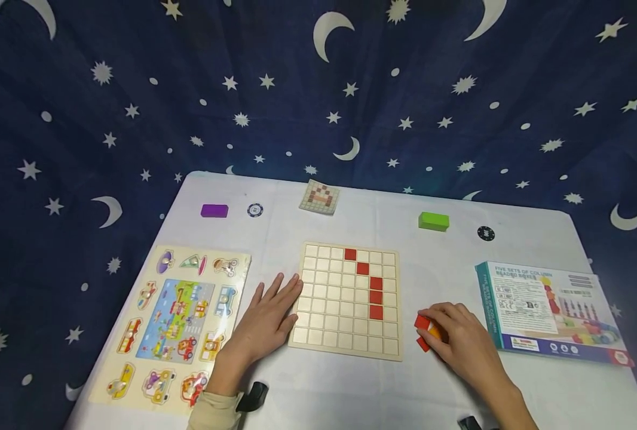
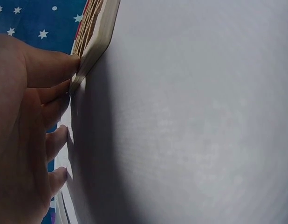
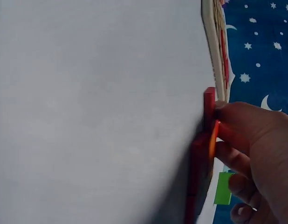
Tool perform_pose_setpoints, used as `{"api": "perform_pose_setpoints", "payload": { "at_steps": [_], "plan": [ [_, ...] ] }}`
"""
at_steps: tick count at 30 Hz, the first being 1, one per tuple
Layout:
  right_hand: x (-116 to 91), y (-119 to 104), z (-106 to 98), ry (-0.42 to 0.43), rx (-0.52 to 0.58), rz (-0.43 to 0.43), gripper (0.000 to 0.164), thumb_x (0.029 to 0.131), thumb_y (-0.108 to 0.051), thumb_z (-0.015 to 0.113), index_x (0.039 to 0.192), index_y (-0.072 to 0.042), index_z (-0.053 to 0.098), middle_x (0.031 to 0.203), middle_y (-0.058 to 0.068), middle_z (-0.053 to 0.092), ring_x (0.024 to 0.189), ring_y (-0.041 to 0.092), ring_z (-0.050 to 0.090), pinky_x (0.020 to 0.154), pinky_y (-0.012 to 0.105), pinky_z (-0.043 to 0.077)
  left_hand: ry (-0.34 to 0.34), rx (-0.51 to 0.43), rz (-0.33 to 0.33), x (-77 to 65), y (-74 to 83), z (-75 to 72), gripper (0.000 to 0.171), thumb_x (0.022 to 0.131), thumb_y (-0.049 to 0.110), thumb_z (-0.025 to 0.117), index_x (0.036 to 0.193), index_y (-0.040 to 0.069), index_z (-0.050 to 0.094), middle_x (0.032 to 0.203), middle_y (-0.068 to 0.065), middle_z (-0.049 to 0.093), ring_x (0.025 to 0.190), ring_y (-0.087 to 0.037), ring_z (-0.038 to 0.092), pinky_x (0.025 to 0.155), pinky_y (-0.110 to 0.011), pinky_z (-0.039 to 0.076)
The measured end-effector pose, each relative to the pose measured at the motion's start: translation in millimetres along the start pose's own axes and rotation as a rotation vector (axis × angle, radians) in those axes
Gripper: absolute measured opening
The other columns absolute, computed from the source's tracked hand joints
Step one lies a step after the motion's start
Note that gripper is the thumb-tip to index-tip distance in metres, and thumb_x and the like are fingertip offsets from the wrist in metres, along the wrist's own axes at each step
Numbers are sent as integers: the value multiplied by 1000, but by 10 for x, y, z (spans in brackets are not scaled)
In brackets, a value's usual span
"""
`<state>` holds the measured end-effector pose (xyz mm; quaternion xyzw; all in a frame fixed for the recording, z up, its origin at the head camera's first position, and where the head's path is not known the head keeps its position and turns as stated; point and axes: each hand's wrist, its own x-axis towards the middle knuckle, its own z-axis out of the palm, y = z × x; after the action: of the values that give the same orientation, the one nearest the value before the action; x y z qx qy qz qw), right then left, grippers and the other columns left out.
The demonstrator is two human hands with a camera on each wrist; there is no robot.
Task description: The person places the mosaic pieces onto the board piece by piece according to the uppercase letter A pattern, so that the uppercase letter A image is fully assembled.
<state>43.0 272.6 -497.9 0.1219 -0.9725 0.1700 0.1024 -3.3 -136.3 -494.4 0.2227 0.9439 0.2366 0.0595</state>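
Observation:
A wooden grid board [image 1: 336,352] lies mid-table, with several red squares [image 1: 376,297] in its upper right cells. My left hand [image 1: 267,319] rests flat along the board's left edge, fingers spread and fairly straight. In the left wrist view, the thumb [image 2: 53,70] touches the board's side [image 2: 99,42]. To the right of the board, my right hand [image 1: 461,337] bends over a small group of red tiles [image 1: 423,344]. Its thumb and forefinger close around a red tile [image 1: 422,322]. An orange piece [image 3: 213,147] shows beside them, partly hidden by the hand.
A picture card [image 1: 319,197] lies behind the board. A purple block [image 1: 214,211], a green block [image 1: 434,221] and two round chips [image 1: 255,209] stand around it. A peg puzzle [image 1: 238,280] lies left; a boxed toy [image 1: 555,313] lies right. A starry curtain hangs behind.

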Motion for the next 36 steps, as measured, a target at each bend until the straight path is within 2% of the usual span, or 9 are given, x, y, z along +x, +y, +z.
{"api": "perform_pose_setpoints", "payload": {
  "at_steps": [4,10,12,16,20,25,30,36],
  "plan": [
    [59,-39,-25,-37,-36,14,32,76,-25,95,103,-15,82,100,-2,76,88,14,59,73,36,51,-22,0,-19,5,14,-5,60,106,25,59,163,13,44,172,-4,42,163,-38,32,132,-67,22],
    [280,-111,-15,-26,-5,42,31,79,-23,92,106,-13,81,95,0,75,81,11,53,66,30,44,-59,35,-47,14,9,-19,61,107,25,58,165,13,42,174,-2,39,166,-35,28,135,-64,20],
    [407,-170,24,-18,19,43,32,80,-24,92,108,-13,81,96,1,76,81,12,52,65,29,43,-63,31,-49,18,5,-24,61,107,26,58,165,14,42,174,-2,39,166,-34,27,135,-63,19],
    [733,-354,148,-22,65,9,34,83,-25,89,113,-12,81,104,4,77,88,17,59,71,35,50,-50,15,-43,19,1,-20,61,107,26,58,165,14,42,173,-2,40,165,-34,28,134,-64,19],
    [1087,-582,305,-60,111,-53,33,88,-26,85,117,-11,80,107,4,76,93,20,62,78,39,55,-28,2,-22,7,-7,-3,60,107,26,57,164,14,44,172,-3,42,165,-35,30,134,-64,20],
    [1407,-815,481,-128,150,-106,33,92,-31,82,121,-14,80,111,4,76,97,21,64,85,40,57,-48,14,-31,10,-1,3,60,108,27,56,165,14,42,173,-2,40,165,-34,28,134,-63,20],
    [1560,-923,592,-196,124,-129,32,95,-34,81,122,-16,80,115,2,77,103,22,66,92,42,58,-91,32,-51,33,21,-22,61,108,27,55,166,14,40,174,-2,38,167,-33,25,135,-63,19],
    [1596,-936,642,-199,130,-145,28,96,-34,80,120,-19,83,112,0,76,99,19,64,87,38,57,-102,40,-59,31,10,-24,61,109,27,55,166,14,39,175,-1,36,167,-33,24,135,-62,18]
  ]
}}
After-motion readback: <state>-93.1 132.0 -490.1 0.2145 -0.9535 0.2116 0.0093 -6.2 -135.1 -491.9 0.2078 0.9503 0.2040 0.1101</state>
